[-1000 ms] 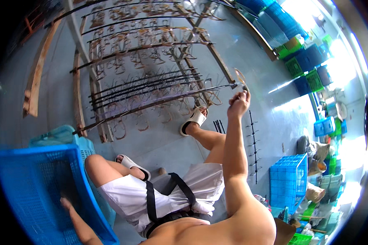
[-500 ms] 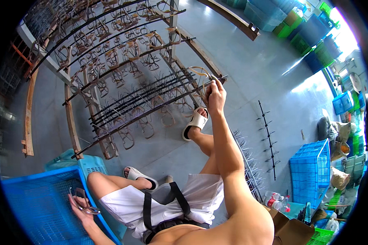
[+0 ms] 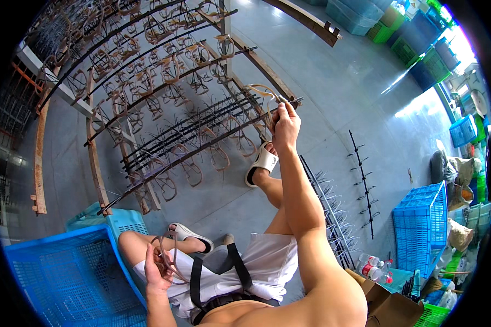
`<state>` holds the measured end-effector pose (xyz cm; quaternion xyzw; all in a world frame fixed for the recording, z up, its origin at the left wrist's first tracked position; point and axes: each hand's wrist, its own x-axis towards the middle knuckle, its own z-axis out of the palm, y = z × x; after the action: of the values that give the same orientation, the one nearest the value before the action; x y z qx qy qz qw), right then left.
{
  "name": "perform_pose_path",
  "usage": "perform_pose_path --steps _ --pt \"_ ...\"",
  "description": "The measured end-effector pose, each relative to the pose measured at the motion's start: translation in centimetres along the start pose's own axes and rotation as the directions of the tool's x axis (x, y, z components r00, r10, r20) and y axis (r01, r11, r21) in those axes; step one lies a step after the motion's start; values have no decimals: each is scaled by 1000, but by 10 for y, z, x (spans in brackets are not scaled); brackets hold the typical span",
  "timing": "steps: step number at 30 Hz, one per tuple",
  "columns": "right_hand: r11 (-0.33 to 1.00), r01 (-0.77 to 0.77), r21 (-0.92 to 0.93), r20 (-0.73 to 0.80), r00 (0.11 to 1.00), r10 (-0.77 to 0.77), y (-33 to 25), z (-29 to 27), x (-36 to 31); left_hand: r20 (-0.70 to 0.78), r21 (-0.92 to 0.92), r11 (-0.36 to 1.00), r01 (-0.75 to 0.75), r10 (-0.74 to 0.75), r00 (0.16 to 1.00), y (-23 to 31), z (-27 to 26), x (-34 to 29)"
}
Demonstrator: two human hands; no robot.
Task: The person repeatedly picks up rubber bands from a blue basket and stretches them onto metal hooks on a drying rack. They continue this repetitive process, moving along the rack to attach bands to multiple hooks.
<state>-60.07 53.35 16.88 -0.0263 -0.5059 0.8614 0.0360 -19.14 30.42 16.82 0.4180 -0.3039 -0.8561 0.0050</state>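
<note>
My right hand [image 3: 285,125] is raised at the near right end of a metal rack [image 3: 93,169]. Its fingers pinch a yellowish-brown eyeglass frame [image 3: 264,88] beside the end of a black hooked rod [image 3: 163,173]. Whether the frame hangs on a hook there is hidden by the fingers. Several other eyeglass frames dangle along this rod. Over my left thigh, my left hand [image 3: 159,270] grips a brownish eyeglass frame [image 3: 172,256], clear of the blue basket [image 3: 54,240] on the left.
More rods full of eyeglass frames [image 3: 147,82] fill the rack's upper rows. A bare hooked rod [image 3: 361,180] lies on the floor to the right, near a bundle of hooked rods [image 3: 327,201]. A blue crate [image 3: 420,229], bottles [image 3: 371,270] and a cardboard box [image 3: 390,305] stand farther right.
My left hand has come out of the blue basket and moved right to over my thigh, bringing an eyeglass frame along. The right hand stays at the rod's end.
</note>
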Motion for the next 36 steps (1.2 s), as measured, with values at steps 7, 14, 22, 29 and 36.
perform_pose_path --steps 7,14,22,29,36 --pt "1000 -9 11 -40 999 10 -2 1 -5 120 -102 993 52 -40 992 -11 1 3" --pt "997 -64 46 -19 998 65 -6 0 -5 160 81 995 -55 42 986 -10 5 3" --pt "998 -41 54 49 998 39 3 -9 -4 133 19 999 -43 40 990 -8 13 3" --pt "994 55 -91 151 988 -41 10 -3 -20 147 -3 999 -48 48 988 -10 11 5" --pt "949 185 -255 247 961 -121 16 -9 -22 213 6 999 -38 36 976 -6 18 2"
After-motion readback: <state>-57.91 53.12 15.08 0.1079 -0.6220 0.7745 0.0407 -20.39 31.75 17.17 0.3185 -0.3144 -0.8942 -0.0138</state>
